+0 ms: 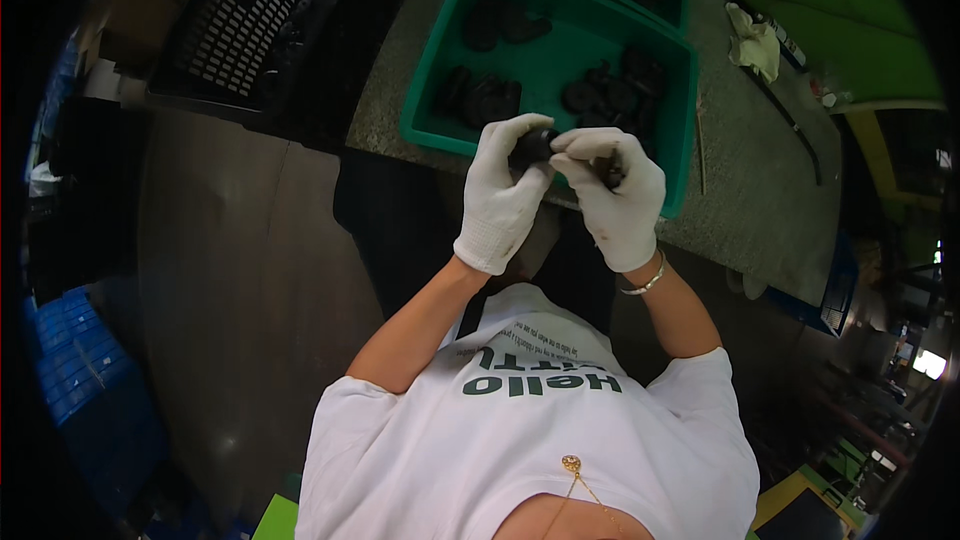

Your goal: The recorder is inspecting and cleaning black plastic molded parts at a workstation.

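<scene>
The black piece (pixel 530 148) is small and rounded, with a smooth dark surface that catches a faint sheen; the fingers cover much of it, so its full outline cannot be told. It sits between the thumb and curled forefinger of the left hand (pixel 498 195), which grips it from the side. The right hand (pixel 617 200) has its fingertips pinched together on the piece's right end. Something dark shows within the right hand's curled fingers, too hidden to make out. Both hands wear white knitted gloves, lightly smudged, with ribbed cuffs.

Just beyond the hands is a green bin (pixel 555 65), smooth and plastic-looking, rectangular with rounded corners. Loose heaps of dark, rounded parts (pixel 610 95) lie in it, matt and lumpy. The bin rests on a grey desk (pixel 750 175) with a speckled, worn top. To the right hand's right lie a thin stick (pixel 701 145) and, farther off, a crumpled pale rag (pixel 755 45). Well off to the left hand's left is a black basket (pixel 225 55) with a grid of small openings.
</scene>
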A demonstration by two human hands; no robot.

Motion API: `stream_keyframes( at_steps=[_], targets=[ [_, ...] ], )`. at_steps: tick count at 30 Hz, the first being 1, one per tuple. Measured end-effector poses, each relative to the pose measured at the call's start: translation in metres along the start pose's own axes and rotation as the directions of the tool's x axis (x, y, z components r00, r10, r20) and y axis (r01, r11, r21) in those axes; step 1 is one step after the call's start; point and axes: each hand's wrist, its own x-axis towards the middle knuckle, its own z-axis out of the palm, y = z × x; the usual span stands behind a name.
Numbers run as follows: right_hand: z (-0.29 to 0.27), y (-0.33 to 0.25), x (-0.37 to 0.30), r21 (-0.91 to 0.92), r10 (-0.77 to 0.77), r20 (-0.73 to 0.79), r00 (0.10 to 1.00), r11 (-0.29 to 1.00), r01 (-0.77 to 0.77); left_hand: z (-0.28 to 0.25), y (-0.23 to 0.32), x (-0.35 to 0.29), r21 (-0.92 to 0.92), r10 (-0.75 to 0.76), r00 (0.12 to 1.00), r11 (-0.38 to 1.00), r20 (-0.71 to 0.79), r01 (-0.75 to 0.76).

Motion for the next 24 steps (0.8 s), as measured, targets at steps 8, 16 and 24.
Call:
stream_keyframes(
  at_steps=[8,16,24],
  targets=[
    [-0.027,-0.008,0.001,-0.262,0.114,0.222,0.968,0.963,-0.053,0.001,0.001,-0.001,-0.122,-0.060,0.998,0.991,0.023,0.063],
    [-0.030,-0.006,-0.001,-0.412,0.029,0.231,0.973,0.909,0.071,0.006,0.017,-0.004,-0.311,-0.159,0.982,0.933,0.100,0.183],
    [-0.028,-0.005,-0.008,-0.443,0.000,0.226,0.974,0.891,0.103,0.011,0.005,-0.005,-0.350,-0.133,0.989,0.925,0.067,0.148]
  ],
)
